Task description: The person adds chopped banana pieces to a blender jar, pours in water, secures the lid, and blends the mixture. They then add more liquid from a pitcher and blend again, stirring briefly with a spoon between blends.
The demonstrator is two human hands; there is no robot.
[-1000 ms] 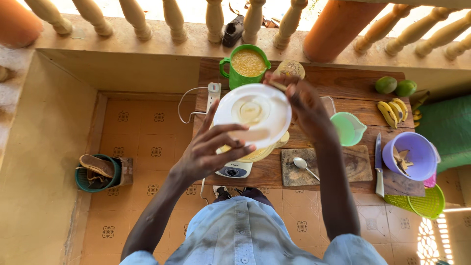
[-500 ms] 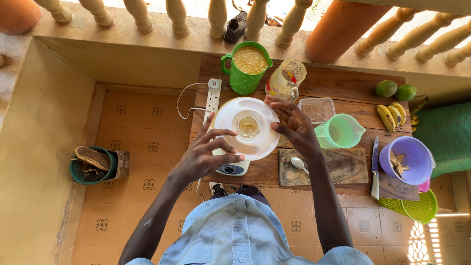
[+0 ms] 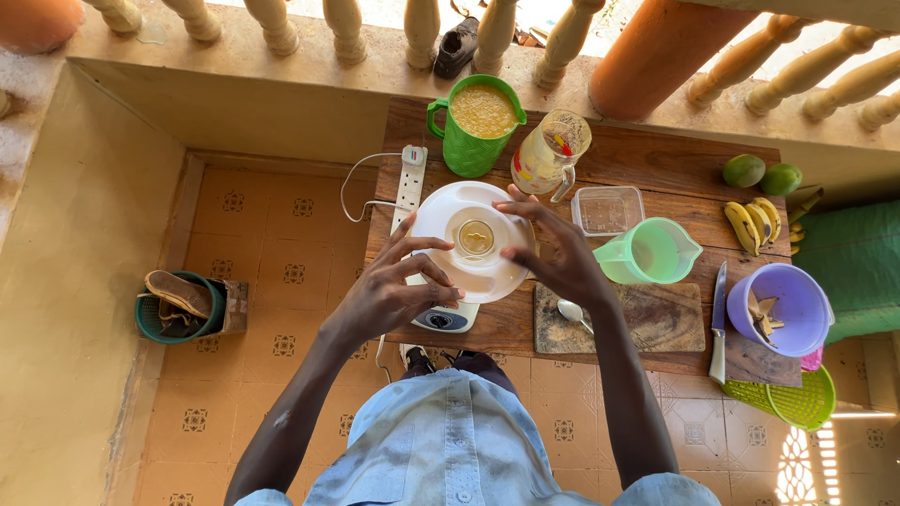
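**Both hands on white blender lid**

Left hand has its grip spread, fingertips resting on the near-left rim of the white lid. Right hand is likewise spread along the right rim. The lid sits on the blender base on the worktop. Behind the lid stands a green jug; to its right, a pale green cup.
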